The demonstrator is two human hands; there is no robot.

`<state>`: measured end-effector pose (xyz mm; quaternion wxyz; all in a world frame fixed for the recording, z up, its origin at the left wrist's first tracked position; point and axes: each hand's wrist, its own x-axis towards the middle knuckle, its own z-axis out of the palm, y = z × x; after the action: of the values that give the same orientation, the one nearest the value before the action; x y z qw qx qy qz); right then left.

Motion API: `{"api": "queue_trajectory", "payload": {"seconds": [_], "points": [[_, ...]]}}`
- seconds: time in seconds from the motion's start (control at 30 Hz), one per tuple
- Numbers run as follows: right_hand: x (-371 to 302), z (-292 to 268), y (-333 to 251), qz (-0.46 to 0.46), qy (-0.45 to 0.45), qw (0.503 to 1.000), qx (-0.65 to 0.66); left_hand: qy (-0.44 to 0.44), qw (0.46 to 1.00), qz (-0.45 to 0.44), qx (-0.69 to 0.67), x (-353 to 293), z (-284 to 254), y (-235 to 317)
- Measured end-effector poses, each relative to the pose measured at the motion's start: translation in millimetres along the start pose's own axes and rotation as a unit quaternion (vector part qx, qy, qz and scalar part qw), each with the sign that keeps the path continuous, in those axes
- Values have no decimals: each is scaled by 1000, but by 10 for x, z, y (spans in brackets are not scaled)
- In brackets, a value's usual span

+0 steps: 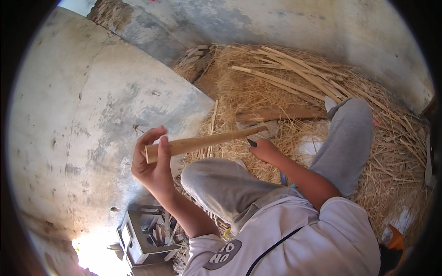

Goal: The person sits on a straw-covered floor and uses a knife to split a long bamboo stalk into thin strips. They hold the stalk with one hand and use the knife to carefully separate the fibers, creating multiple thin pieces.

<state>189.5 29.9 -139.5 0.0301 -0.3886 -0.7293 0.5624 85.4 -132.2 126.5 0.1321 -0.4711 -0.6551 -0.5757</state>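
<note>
My left hand [154, 161] is raised with its thumb and fingers closed on the thicker end of a long pale wooden stick [202, 142]. The stick slants up to the right and narrows toward its far end. My right hand [264, 151] is closed round a knife [252, 142], which shows a dark part near the fist and a pale, flat blade beyond it. The knife sits just below the stick's thin end; whether they touch I cannot tell. Most of the handle is hidden in my fist.
Straw and shavings [285, 152] cover the floor around my bent legs [225, 181]. Long wooden strips [299, 69] lie in a pile at the far right, with a brown plank [281, 114] nearer. Worn walls [110, 101] rise left and behind. A metal box frame [138, 239] holds scraps at lower left.
</note>
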Motion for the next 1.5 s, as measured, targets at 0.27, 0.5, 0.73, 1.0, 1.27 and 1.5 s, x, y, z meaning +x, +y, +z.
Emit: {"api": "queue_trajectory", "payload": {"seconds": [0.27, 0.5, 0.73, 1.0, 1.27, 1.5], "points": [[-257, -465, -215, -29, -20, 931, -364, -65, 995, 0, -77, 47, -77, -42], [-595, -1178, -343, 9, 124, 908, -399, -235, 938, -38, -252, 99, -212, 76], [-977, -1424, -520, -87, 227, 934, -263, -180, 972, -38, -147, 288, -70, -82], [-1009, -870, -981, -262, 117, 923, 256, 22, 996, 56, -63, 591, 478, -472], [-1244, -657, -1076, -231, -52, 856, 459, -57, 995, 24, -78, 518, 535, -251], [-1361, -586, -1107, -249, -46, 890, 379, -94, 994, -30, 45, 368, 280, 112]]}}
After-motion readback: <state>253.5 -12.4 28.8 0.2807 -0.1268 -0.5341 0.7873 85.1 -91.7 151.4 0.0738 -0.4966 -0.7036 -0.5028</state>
